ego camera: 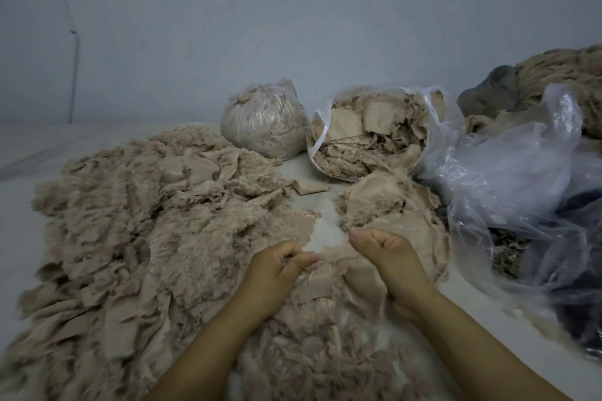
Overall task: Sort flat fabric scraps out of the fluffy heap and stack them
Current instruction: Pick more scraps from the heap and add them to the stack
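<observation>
Left hand (277, 273) curled, pinching fluffy fibres at the near edge of the fluffy heap (136, 238). Right hand (387, 267) curled round a flat scrap (329, 283) lying between both hands, likely pulling it free of the fluff. Small pile of flat scraps (400, 215) just beyond the right hand, probably the stack. Open bag (368, 137) of scraps behind, tied bag (264, 120) beside it
</observation>
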